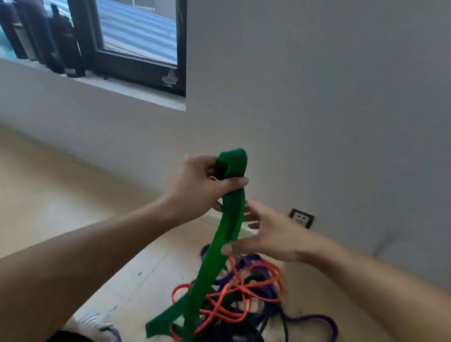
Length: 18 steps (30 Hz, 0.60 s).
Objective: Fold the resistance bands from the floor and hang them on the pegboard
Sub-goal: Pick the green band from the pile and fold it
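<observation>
My left hand (203,180) is raised in the middle of the view and grips the folded top of a wide green resistance band (217,256). The band hangs down from it to the floor, its lower end bent at the bottom. Just below and to the right, my right hand (264,237) has its fingers spread, with the thumb touching the band's right edge and nothing held. A tangled pile of bands (246,305) in orange, purple and black lies on the floor under the hands. No pegboard is in view.
A grey wall (342,100) stands straight ahead with a wall socket (302,218) low on it. A dark-framed window (135,15) with a ledge is at the upper left. The beige floor (28,202) runs to the left. A shoe (95,326) shows at the bottom.
</observation>
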Motion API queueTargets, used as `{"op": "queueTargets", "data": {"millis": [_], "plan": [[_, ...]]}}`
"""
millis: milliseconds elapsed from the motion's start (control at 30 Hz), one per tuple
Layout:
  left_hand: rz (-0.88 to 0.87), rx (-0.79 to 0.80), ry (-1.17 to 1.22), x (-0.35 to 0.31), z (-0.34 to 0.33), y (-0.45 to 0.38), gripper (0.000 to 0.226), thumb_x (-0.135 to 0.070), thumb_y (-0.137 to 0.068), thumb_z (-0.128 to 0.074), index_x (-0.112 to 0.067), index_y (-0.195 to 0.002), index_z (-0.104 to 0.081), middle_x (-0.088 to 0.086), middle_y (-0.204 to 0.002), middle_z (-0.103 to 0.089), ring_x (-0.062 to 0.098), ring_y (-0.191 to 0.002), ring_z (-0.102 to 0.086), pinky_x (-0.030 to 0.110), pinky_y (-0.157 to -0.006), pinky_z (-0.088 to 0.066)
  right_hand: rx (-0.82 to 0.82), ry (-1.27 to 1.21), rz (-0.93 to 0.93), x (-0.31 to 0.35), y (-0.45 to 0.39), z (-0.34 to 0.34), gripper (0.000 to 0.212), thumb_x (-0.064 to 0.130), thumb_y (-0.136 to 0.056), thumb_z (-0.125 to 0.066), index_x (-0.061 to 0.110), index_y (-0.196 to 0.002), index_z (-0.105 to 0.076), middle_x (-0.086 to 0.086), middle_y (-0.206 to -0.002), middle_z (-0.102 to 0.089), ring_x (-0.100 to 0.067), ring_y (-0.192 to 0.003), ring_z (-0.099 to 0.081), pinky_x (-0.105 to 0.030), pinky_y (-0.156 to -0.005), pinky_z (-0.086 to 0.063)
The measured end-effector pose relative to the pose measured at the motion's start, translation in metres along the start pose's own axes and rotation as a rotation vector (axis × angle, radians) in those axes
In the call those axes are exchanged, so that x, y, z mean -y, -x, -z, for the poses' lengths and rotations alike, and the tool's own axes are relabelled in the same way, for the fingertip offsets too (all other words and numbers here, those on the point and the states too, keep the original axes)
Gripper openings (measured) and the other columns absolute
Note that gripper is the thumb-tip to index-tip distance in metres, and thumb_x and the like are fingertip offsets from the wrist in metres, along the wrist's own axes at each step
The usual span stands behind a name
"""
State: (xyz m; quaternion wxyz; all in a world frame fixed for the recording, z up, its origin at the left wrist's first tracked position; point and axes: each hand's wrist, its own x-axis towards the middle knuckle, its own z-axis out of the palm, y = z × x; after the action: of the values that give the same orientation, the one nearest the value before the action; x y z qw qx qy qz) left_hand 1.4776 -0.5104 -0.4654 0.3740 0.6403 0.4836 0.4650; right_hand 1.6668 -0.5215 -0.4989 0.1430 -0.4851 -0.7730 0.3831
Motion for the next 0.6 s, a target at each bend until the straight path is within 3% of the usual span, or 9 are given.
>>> {"op": "queueTargets", "data": {"millis": [67,133,233,300,367,467,600], "plan": [[0.048,-0.017,0.128,0.016,-0.015,-0.004,0.021,-0.017,-0.086,-0.080,-0.003,-0.099,-0.071,0.012,-0.088,-0.075,0.026,-0.081,-0.077,0.038,-0.057,-0.063,0.081,-0.044,-0.032,-0.021,-0.011,-0.026,0.076,0.053,-0.077,-0.086,0.035,-0.141,-0.051,0.017,-0.131,-0.066,-0.003,-0.125,-0.059,-0.035,-0.112,-0.047],[0.080,-0.051,0.252,0.021,-0.017,-0.013,0.018,-0.013,-0.089,-0.075,-0.001,-0.099,-0.066,0.014,-0.091,-0.072,0.027,-0.084,-0.077,0.034,-0.058,-0.062,0.061,-0.099,-0.074,-0.033,-0.025,-0.042,0.071,0.058,-0.077,-0.084,0.030,-0.137,-0.058,0.003,-0.127,-0.069,-0.013,-0.121,-0.064,-0.041,-0.108,-0.050],[0.106,-0.125,0.536,0.017,-0.002,-0.024,0.011,-0.011,-0.094,-0.068,-0.002,-0.094,-0.062,0.014,-0.091,-0.070,0.024,-0.086,-0.076,0.035,-0.068,-0.062,0.037,-0.218,-0.137,-0.048,-0.046,-0.061,0.072,0.063,-0.073,-0.084,0.034,-0.135,-0.061,0.013,-0.126,-0.069,-0.003,-0.116,-0.065,-0.035,-0.106,-0.052],[0.113,-0.120,0.709,0.016,0.011,-0.029,0.009,-0.008,-0.096,-0.064,-0.005,-0.089,-0.059,0.010,-0.085,-0.068,0.022,-0.083,-0.074,0.034,-0.070,-0.061,0.058,-0.246,-0.162,-0.056,-0.055,-0.076,0.048,0.053,-0.078,-0.085,0.031,-0.119,-0.072,0.020,-0.108,-0.073,0.007,-0.102,-0.067,-0.021,-0.096,-0.053],[0.125,-0.086,0.769,0.018,0.021,-0.029,0.008,-0.009,-0.097,-0.061,-0.005,-0.092,-0.057,0.008,-0.085,-0.067,0.019,-0.082,-0.072,0.031,-0.070,-0.060,0.063,-0.205,-0.165,-0.061,-0.060,-0.092,0.038,0.054,-0.079,-0.083,0.028,-0.106,-0.076,0.016,-0.101,-0.075,0.002,-0.097,-0.068,-0.026,-0.092,-0.054],[0.148,-0.071,0.841,0.020,0.035,-0.026,0.009,-0.010,-0.098,-0.060,-0.003,-0.095,-0.057,0.010,-0.090,-0.066,0.018,-0.080,-0.072,0.026,-0.069,-0.060,0.008,-0.182,-0.195,-0.061,-0.069,-0.112,0.053,0.060,-0.076,-0.082,0.020,-0.108,-0.068,0.002,-0.106,-0.073,-0.014,-0.100,-0.068,-0.035,-0.093,-0.055],[0.163,-0.032,0.845,0.019,0.045,-0.012,0.008,-0.013,-0.093,-0.062,-0.006,-0.088,-0.059,0.006,-0.083,-0.068,0.015,-0.076,-0.072,0.023,-0.065,-0.059,-0.266,-0.238,-0.256,-0.051,-0.079,-0.115,0.084,0.063,-0.063,-0.086,0.023,-0.125,-0.046,0.004,-0.120,-0.062,-0.015,-0.110,-0.062,-0.042,-0.096,-0.056]]}}
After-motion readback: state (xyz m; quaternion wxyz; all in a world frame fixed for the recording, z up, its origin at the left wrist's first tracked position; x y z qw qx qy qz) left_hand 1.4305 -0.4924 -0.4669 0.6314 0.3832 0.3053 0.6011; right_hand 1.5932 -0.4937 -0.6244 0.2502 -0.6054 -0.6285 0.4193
